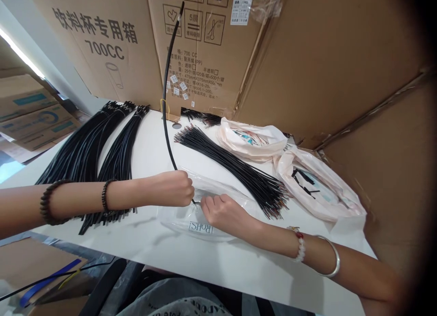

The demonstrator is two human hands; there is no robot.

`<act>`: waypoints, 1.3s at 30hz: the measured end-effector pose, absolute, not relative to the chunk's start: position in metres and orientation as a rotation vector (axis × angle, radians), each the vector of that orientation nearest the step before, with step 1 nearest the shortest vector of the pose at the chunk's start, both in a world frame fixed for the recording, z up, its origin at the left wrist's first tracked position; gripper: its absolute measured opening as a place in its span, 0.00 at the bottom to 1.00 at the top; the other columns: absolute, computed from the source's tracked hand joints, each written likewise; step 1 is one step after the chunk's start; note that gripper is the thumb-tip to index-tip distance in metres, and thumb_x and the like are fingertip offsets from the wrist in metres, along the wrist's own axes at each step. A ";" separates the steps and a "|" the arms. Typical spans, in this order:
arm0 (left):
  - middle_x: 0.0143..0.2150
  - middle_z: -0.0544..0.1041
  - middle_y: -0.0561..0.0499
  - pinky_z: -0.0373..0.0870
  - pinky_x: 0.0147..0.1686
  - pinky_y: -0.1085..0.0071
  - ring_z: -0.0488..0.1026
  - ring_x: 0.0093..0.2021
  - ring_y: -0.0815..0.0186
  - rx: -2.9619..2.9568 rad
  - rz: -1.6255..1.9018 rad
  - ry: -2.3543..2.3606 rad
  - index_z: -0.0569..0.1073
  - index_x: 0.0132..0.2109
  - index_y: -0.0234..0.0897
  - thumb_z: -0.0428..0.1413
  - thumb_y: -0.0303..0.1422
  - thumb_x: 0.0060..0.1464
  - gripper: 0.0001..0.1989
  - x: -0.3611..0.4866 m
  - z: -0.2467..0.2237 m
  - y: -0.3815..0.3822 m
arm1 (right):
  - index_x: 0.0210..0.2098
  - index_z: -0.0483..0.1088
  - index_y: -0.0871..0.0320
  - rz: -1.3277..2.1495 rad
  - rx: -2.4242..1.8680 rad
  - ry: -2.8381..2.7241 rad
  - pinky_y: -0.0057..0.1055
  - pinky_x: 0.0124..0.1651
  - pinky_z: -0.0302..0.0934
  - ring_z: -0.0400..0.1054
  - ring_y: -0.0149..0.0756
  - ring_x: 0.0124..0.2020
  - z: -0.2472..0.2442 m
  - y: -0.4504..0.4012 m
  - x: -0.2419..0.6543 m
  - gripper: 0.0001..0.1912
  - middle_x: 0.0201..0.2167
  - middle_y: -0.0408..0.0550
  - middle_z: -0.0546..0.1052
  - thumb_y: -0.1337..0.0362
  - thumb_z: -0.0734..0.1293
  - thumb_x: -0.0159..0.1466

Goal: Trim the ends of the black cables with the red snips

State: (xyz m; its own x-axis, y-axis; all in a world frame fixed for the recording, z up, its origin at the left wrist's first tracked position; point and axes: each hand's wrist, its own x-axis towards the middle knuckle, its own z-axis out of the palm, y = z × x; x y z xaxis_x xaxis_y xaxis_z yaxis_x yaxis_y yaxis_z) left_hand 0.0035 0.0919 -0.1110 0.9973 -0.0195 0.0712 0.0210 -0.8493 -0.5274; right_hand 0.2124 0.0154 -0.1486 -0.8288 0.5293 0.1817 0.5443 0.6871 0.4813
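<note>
A long black cable [165,102] rises in a curve from my left hand [175,188], which is closed around its lower part. The cable's upper tip stands in front of the cardboard. Just right of it, my right hand [218,211] is closed, and a short dark wire end shows between the two hands; what its fingers pinch is too small to make out. Beneath both hands lies a clear plastic bag [201,227] with "RoHS" printed on it. Behind my right hand a bundle of black cables [232,165] with reddish-brown ends lies slantwise on the white table [252,266].
Two bundles of black cables [78,147] [121,156] lie at the left. Open pale bags [252,156] [341,216] with small parts stand at the right. Large cardboard boxes [133,74] wall off the back and right side. A yellow tie [165,107] is by the cable.
</note>
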 end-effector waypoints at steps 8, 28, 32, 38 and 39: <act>0.18 0.63 0.54 0.41 0.22 0.69 0.63 0.20 0.71 -2.529 -0.135 0.070 0.57 0.21 0.34 0.56 0.24 0.45 0.14 0.001 -0.108 0.089 | 0.30 0.55 0.61 -0.835 -0.957 -2.784 0.30 0.29 0.31 0.57 0.26 0.22 -0.143 0.020 0.221 0.07 0.21 0.42 0.62 0.78 0.55 0.62; 0.26 0.65 0.52 0.45 0.28 0.70 0.56 0.25 0.75 -2.475 -0.208 0.204 0.66 0.31 0.31 0.51 0.21 0.53 0.04 -0.009 -0.110 0.096 | 0.35 0.58 0.63 -0.741 -0.895 -2.804 0.31 0.30 0.30 0.55 0.23 0.22 -0.142 0.032 0.228 0.05 0.22 0.41 0.64 0.76 0.54 0.66; 0.26 0.65 0.53 0.43 0.28 0.70 0.55 0.25 0.75 -2.465 -0.217 0.229 0.67 0.31 0.31 0.51 0.21 0.52 0.04 -0.009 -0.109 0.099 | 0.34 0.57 0.62 -0.734 -0.855 -2.806 0.31 0.30 0.30 0.56 0.23 0.22 -0.141 0.031 0.229 0.06 0.22 0.40 0.64 0.76 0.55 0.65; 0.27 0.65 0.52 0.49 0.31 0.70 0.56 0.26 0.74 -2.474 -0.201 0.233 0.68 0.34 0.31 0.51 0.20 0.52 0.04 -0.009 -0.109 0.099 | 0.31 0.55 0.62 -0.667 -0.842 -2.840 0.30 0.30 0.31 0.55 0.23 0.22 -0.143 0.031 0.228 0.08 0.21 0.41 0.64 0.78 0.54 0.64; 0.27 0.66 0.52 0.49 0.31 0.70 0.56 0.26 0.74 -2.474 -0.202 0.230 0.69 0.35 0.31 0.51 0.20 0.52 0.04 -0.009 -0.109 0.099 | 0.31 0.55 0.62 -0.651 -0.858 -2.843 0.30 0.30 0.31 0.55 0.23 0.22 -0.144 0.032 0.228 0.08 0.21 0.41 0.65 0.78 0.54 0.64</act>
